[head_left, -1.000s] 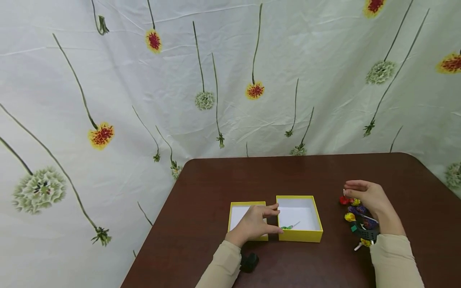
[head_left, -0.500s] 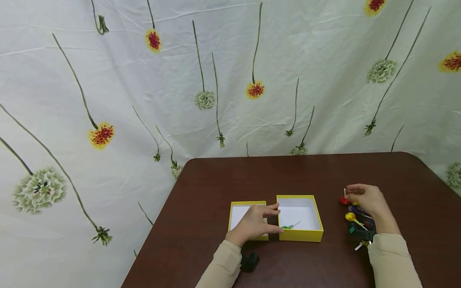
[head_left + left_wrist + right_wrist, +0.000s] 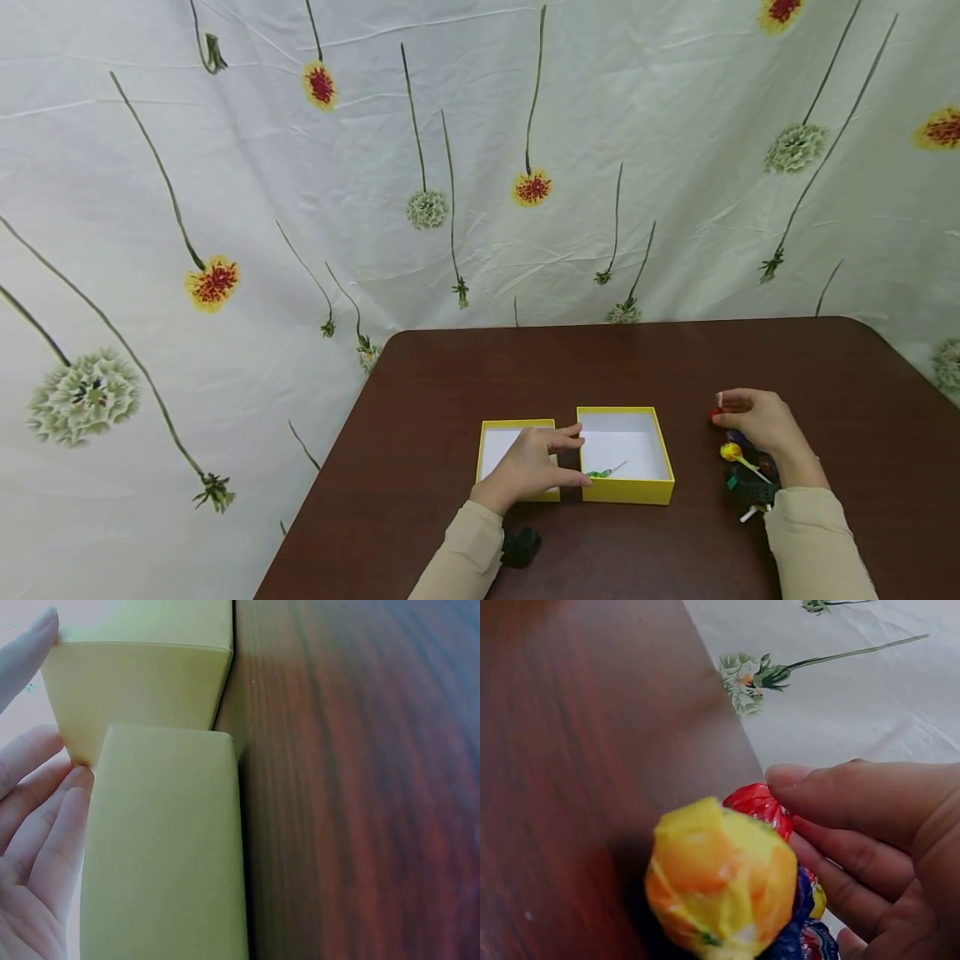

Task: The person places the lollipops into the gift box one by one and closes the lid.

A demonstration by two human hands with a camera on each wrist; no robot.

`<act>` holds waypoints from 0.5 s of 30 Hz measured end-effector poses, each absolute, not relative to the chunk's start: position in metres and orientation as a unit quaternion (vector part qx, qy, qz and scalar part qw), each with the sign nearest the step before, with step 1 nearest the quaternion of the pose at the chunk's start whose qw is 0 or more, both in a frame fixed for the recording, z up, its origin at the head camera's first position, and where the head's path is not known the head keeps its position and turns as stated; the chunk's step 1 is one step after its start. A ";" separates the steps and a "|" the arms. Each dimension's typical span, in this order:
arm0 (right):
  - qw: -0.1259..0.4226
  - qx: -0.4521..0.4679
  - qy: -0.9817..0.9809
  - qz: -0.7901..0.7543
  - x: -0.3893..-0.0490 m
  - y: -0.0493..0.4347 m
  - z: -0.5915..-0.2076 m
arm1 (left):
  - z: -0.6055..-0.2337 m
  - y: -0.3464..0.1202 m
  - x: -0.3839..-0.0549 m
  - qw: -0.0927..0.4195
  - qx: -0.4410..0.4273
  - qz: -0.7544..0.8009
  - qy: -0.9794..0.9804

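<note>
My right hand [image 3: 765, 421] pinches a red lollipop [image 3: 754, 802] between thumb and fingertips; its white stick points up in the head view. Below that hand lie a yellow-orange lollipop [image 3: 720, 877], large in the right wrist view, and dark blue lollipops [image 3: 799, 907], partly hidden. My left hand [image 3: 528, 462] reaches over a shallow yellow tray [image 3: 480, 450] and touches the left wall of a yellow box [image 3: 630, 492] with extended thumb and fingers. Inside this white-lined box lies a green lollipop [image 3: 600, 474].
All of this stands on a dark brown table [image 3: 600, 367]. Behind it hangs a flowered white cloth [image 3: 480, 167]. A black wrist device [image 3: 520, 547] sits under the left sleeve, another [image 3: 750, 485] by the right wrist. A white stick [image 3: 750, 513] shows beside it.
My right hand has lowered slightly and its fingers have closed in around the red lollipop. The yellow lollipop's stick has come into view. My left hand and both boxes have stayed put.
</note>
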State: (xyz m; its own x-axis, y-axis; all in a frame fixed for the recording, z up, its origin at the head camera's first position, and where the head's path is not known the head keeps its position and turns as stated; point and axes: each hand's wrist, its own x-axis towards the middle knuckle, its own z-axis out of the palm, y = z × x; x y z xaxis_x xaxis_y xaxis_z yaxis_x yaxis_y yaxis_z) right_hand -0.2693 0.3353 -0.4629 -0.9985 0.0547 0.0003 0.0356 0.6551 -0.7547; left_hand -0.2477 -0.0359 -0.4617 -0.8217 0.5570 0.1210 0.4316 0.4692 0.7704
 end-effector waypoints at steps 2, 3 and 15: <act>0.012 -0.023 -0.911 0.412 -0.270 0.335 -0.464 | -0.462 -0.036 -0.248 0.076 0.287 0.427 0.854; 0.011 -0.023 -0.911 0.412 -0.270 0.334 -0.465 | -0.462 -0.036 -0.248 0.076 0.286 0.427 0.854; 0.009 -0.018 -0.922 0.386 -0.271 0.334 -0.468 | -0.460 -0.036 -0.247 0.081 0.279 0.428 0.856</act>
State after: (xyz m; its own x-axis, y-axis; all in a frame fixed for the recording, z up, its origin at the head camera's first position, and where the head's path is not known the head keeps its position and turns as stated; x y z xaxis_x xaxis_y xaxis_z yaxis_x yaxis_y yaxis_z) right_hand -0.2711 0.3336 -0.4683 -0.9992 0.0398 0.0031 0.0257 0.7007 -0.7130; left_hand -0.2466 -0.0363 -0.4603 -0.8308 0.5475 0.1003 0.4090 0.4783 0.7772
